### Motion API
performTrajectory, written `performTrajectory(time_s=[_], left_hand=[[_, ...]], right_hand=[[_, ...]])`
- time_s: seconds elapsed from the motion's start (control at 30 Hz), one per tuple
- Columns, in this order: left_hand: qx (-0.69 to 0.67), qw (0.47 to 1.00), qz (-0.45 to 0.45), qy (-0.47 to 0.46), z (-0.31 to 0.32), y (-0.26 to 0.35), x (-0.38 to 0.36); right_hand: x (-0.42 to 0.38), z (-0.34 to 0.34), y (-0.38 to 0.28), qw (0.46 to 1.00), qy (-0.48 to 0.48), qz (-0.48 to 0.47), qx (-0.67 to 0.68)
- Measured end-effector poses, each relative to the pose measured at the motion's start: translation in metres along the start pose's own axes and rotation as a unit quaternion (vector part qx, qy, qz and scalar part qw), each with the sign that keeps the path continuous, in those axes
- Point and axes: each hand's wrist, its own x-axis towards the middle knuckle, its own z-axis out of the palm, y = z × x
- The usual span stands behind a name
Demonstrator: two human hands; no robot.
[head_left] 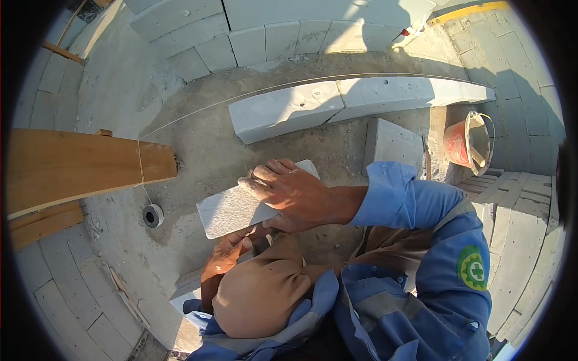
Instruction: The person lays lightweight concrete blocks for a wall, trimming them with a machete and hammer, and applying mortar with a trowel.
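A white rectangular block [235,212] lies tilted in front of my knees, its rough face up. My right hand [295,195] is wrapped over the block's right part, fingers over its far edge. My left hand [227,256] is at the block's near edge, low beside my left knee; its fingers are bent and partly hidden, and what they hold cannot be made out. Beyond the block, a row of white blocks [289,108] stands along a stretched string [229,99].
A red bucket [459,144] with a tool in it stands at the right, near a loose block [394,147]. A wooden board [84,165] juts in from the left, above a round roll [153,215]. Block walls [247,47] surround the floor, with stacked blocks [518,228] at right.
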Motion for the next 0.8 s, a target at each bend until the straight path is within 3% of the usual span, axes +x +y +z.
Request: performTrajectory(time_s=[0.03, 0.07, 0.1, 0.2, 0.23, 0.3, 0.33, 0.4, 0.43, 0.5, 0.53, 0.6, 0.73, 0.8], left_hand=[[0.032, 0.999, 0.006, -0.006, 0.004, 0.013, 0.0], [0.123, 0.982, 0.047, -0.139, -0.006, 0.02, 0.0], [0.132, 0.98, 0.045, -0.141, -0.008, 0.03, 0.004], [0.336, 0.843, 0.202, -0.368, 0.014, 0.073, 0.032], [0.342, 0.84, 0.2, -0.371, 0.033, 0.083, 0.037], [0.484, 0.774, 0.325, -0.247, 0.084, 0.093, 0.045], [0.491, 0.767, 0.321, -0.259, 0.111, 0.099, 0.051], [0.641, 0.665, 0.34, -0.173, 0.166, 0.106, 0.071], [0.65, 0.654, 0.338, -0.188, 0.188, 0.104, 0.086], [0.739, 0.489, 0.431, -0.167, 0.228, 0.096, 0.118], [0.746, 0.479, 0.428, -0.178, 0.246, 0.089, 0.134], [0.823, 0.332, 0.447, -0.117, 0.277, 0.077, 0.171], [0.874, 0.283, 0.371, -0.136, 0.323, 0.045, 0.226], [0.898, 0.329, 0.256, -0.143, 0.346, 0.028, 0.235]], right_hand=[[-0.015, -0.013, 0.001, 1.0, -0.006, -0.003, 0.006], [-0.032, -0.029, 0.003, 0.999, -0.031, 0.03, -0.014], [-0.05, -0.042, 0.008, 0.998, -0.031, 0.05, -0.023], [-0.106, -0.083, 0.021, 0.995, -0.027, 0.096, -0.031], [-0.124, -0.093, 0.027, 0.992, -0.028, 0.122, -0.028], [-0.161, -0.103, 0.041, 0.989, 0.003, 0.145, -0.033], [-0.177, -0.108, 0.048, 0.985, 0.028, 0.165, -0.04], [-0.21, -0.114, 0.063, 0.979, 0.067, 0.188, -0.048], [-0.226, -0.115, 0.072, 0.975, 0.091, 0.197, -0.055], [-0.254, -0.109, 0.094, 0.966, 0.122, 0.219, -0.064], [-0.266, -0.105, 0.107, 0.964, 0.135, 0.214, -0.085], [-0.287, -0.101, 0.124, 0.958, 0.161, 0.215, -0.102], [-0.31, -0.088, 0.135, 0.944, 0.209, 0.229, -0.111], [-0.336, -0.085, 0.128, 0.928, 0.246, 0.244, -0.134]])
